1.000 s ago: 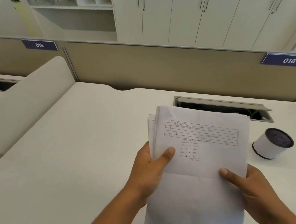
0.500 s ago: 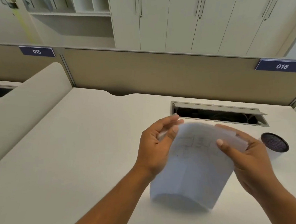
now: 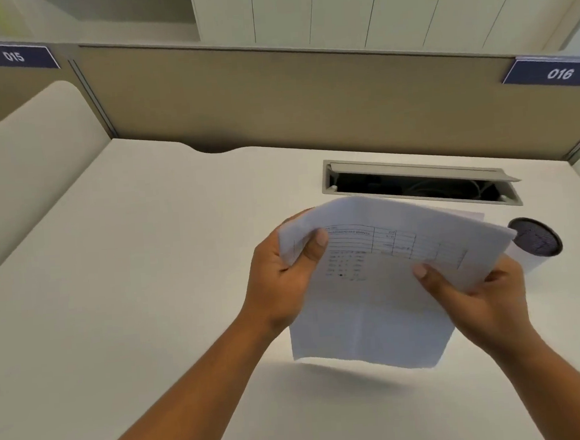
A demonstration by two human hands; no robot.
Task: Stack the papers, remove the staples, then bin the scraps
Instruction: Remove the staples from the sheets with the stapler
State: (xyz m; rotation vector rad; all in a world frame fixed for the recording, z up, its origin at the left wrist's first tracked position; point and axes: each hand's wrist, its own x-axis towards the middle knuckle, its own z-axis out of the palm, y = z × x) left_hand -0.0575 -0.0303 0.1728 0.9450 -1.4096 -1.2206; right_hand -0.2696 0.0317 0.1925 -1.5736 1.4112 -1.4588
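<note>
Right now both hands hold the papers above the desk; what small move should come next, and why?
Probably lower the papers until their bottom edge taps the desk, to square the stack. The left hand and right hand pinch the upper part, the sheets bow and hang clear of the desk, and a back sheet sticks out at the top right. No staple is visible yet.

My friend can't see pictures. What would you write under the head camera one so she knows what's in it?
Two bare hands hold a bundle of white papers above a pale desk, the left hand pinching the top-left corner and the right hand gripping the right edge. The top sheet shows a printed table. Behind the papers sit a small white bin and an open cable slot.
</note>
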